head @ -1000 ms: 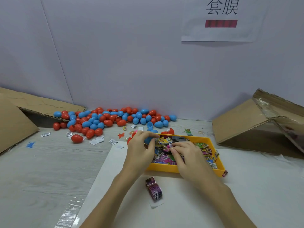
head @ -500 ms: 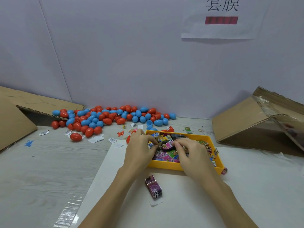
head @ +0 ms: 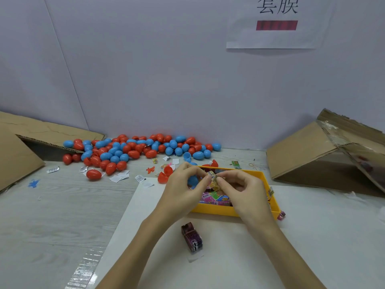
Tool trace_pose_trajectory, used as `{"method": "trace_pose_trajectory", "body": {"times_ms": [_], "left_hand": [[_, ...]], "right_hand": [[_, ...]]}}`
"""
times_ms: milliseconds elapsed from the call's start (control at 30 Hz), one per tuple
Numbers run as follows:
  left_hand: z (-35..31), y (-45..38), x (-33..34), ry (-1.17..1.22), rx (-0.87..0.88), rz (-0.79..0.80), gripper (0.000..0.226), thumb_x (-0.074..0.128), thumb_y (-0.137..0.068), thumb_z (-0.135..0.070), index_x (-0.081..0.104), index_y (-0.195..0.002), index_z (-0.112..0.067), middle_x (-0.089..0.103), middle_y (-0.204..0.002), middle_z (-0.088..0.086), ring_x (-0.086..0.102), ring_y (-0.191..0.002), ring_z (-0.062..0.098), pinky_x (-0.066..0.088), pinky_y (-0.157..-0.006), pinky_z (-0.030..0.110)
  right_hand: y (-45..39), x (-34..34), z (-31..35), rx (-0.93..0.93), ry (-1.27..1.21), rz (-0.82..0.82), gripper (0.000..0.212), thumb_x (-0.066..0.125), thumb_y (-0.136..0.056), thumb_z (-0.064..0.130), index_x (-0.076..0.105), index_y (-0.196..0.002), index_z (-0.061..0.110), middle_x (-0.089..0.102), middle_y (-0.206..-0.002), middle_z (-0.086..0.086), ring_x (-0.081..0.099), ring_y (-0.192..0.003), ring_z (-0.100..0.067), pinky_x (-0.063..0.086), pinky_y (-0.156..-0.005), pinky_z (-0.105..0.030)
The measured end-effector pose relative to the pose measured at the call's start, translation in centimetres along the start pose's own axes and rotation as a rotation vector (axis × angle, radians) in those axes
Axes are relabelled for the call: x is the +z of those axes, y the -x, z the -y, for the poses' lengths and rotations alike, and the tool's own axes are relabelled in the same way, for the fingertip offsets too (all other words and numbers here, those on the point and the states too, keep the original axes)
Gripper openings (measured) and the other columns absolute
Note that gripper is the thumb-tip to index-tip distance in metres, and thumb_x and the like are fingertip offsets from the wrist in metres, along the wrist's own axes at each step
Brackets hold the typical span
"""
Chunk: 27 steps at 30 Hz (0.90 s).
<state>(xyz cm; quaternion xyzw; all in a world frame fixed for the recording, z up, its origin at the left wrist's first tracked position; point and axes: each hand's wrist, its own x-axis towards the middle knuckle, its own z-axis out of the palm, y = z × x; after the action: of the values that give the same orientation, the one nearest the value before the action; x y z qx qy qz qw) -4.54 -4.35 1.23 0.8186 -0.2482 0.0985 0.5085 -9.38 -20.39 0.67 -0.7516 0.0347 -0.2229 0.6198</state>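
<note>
— While the left hand point(head: 183, 190) and the right hand point(head: 243, 192) meet over the tray point(head: 214, 212), what sits between them?

— A packet point(head: 214, 181), small and yellowish, with a barcode on it. Thumb and fingers point(head: 205, 178) of each hand are pinched on it, one hand at each end. It hangs in the air above the tray's far half, clear of the wrappers point(head: 216, 199) lying inside.

— Anything else in the left hand?

— A shell point(head: 192, 180), blue, shows just behind its fingers. Whether the hand holds it I cannot tell.

— And nearer the person?

— A dark box point(head: 192, 236) lies on the white sheet point(head: 229, 265), just in front of the tray and between the two forearms, touching neither.

— Farther off?

— Red and blue eggs point(head: 133, 150) are heaped on the surface point(head: 52, 215) along the wall, with paper scraps point(head: 119, 177) in front of them. A carton point(head: 308, 155) lies on its side at the right, and cardboard point(head: 16, 159) at the left.
</note>
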Motion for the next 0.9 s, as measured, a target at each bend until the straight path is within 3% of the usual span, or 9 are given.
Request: {"method": "trace_pose_trajectory", "body": {"times_ms": [100,200,367,433,500,600,700,800,900], "left_hand": [[-0.2,0.2,-0.1,0.003,-0.001,0.047,0.021,0.073,-0.086,-0.048,0.072,-0.092,-0.028,0.059,-0.098,-0.008,0.057,-0.099,0.009,0.048,-0.081,0.020],[-0.4,0.2,0.0,-0.021,0.001,0.005,0.016,0.078,-0.086,-0.039,0.070,-0.095,-0.029,0.061,-0.098,-0.006,0.058,-0.099,0.012,0.050,-0.083,0.027],[-0.2,0.0,-0.3,0.047,-0.091,0.004,0.005,0.078,-0.089,-0.028,0.074,-0.090,-0.029,0.061,-0.097,-0.007,0.059,-0.095,0.007,0.052,-0.081,0.023],[0.0,0.0,-0.5,0.014,-0.046,-0.009,0.004,0.077,-0.089,-0.023,0.074,-0.091,-0.026,0.060,-0.096,-0.006,0.058,-0.093,0.007,0.052,-0.080,0.021],[0.4,0.1,-0.8,-0.138,0.085,-0.016,0.006,0.077,-0.089,-0.020,0.074,-0.091,-0.024,0.057,-0.096,-0.008,0.054,-0.094,0.005,0.044,-0.078,0.014],[0.8,0.3,-0.8,-0.305,0.231,0.045,0.008,0.075,-0.088,-0.019,0.072,-0.094,-0.023,0.051,-0.099,-0.009,0.049,-0.097,0.005,0.043,-0.079,0.016],[0.9,0.5,-0.4,-0.303,0.251,0.063,0.008,0.074,-0.089,-0.021,0.071,-0.095,-0.025,0.049,-0.099,-0.011,0.048,-0.098,0.004,0.043,-0.078,0.017],[1.0,0.3,-0.3,-0.296,0.228,0.066,0.007,0.074,-0.089,-0.022,0.071,-0.095,-0.025,0.047,-0.097,-0.015,0.048,-0.098,0.002,0.039,-0.076,0.012],[1.2,0.3,-0.4,-0.296,0.198,0.098,0.007,0.074,-0.090,-0.021,0.072,-0.097,-0.024,0.047,-0.097,-0.018,0.048,-0.097,0.001,0.037,-0.077,0.010]], "right_hand": [[-0.1,-0.1,-0.1,0.080,-0.129,-0.041,0.013,0.076,-0.089,0.007,0.076,-0.098,0.016,0.079,-0.090,0.002,0.077,-0.086,-0.014,0.060,-0.071,-0.022],[-0.1,0.0,0.1,0.168,-0.287,-0.037,0.015,0.075,-0.090,0.004,0.075,-0.102,0.014,0.079,-0.092,-0.001,0.077,-0.088,-0.015,0.060,-0.071,-0.021],[0.0,0.1,0.4,0.259,-0.402,0.013,0.024,0.075,-0.090,0.004,0.074,-0.111,0.016,0.079,-0.100,-0.007,0.077,-0.093,-0.016,0.061,-0.073,-0.022],[0.0,-0.1,0.3,0.165,-0.191,0.045,0.031,0.076,-0.090,0.010,0.071,-0.117,0.025,0.076,-0.105,-0.001,0.075,-0.095,-0.008,0.060,-0.074,-0.021],[0.2,-0.4,0.3,-0.074,0.188,0.105,0.040,0.076,-0.091,0.018,0.066,-0.126,0.035,0.071,-0.109,0.013,0.067,-0.102,0.001,0.056,-0.082,-0.016],[0.4,-0.3,0.2,-0.328,0.522,0.195,0.033,0.073,-0.094,0.019,0.069,-0.125,0.029,0.067,-0.111,0.014,0.061,-0.106,-0.003,0.051,-0.093,-0.021],[0.6,0.1,0.0,-0.317,0.604,0.201,0.019,0.071,-0.094,0.013,0.075,-0.111,0.022,0.070,-0.102,0.009,0.063,-0.097,-0.006,0.052,-0.088,-0.027],[0.6,0.0,0.0,-0.298,0.579,0.177,0.015,0.075,-0.092,0.014,0.076,-0.103,0.024,0.071,-0.092,0.014,0.064,-0.087,0.000,0.048,-0.074,-0.011],[0.5,-0.1,-0.1,-0.272,0.573,0.180,0.010,0.076,-0.091,0.018,0.076,-0.098,0.025,0.070,-0.088,0.018,0.064,-0.086,0.003,0.047,-0.071,-0.008]]}}
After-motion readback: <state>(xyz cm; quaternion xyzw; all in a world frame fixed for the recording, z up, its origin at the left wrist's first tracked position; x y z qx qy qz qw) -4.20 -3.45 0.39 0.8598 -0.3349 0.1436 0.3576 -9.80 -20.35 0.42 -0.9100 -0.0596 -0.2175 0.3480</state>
